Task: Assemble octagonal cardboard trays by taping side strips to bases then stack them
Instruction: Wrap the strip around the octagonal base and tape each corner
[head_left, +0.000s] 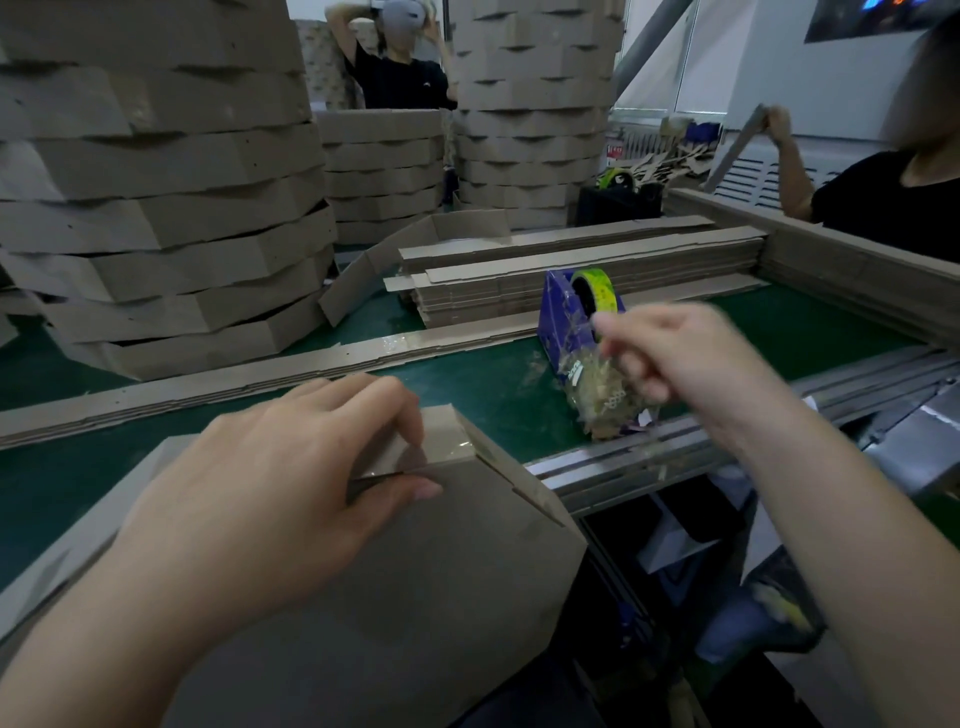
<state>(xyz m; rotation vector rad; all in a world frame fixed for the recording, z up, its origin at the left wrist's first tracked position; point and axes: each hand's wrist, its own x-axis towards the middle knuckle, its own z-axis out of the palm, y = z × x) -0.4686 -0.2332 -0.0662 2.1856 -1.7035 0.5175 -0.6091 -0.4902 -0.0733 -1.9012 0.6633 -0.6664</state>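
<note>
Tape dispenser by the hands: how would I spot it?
Find the green table. Near its right metal edge, just beyond the right hand, stands the tape dispenser. It is blue with a yellow-green roll; the dispenser farther back is black.

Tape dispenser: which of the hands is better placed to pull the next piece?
Right. The right hand is at the tape dispenser, near its roll, though blurred; the left hand holds the cardboard tray at its taped corner.

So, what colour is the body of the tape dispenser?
The tape dispenser is dark blue-purple and holds a yellow-green tape roll; it shows best in the head view.
</note>
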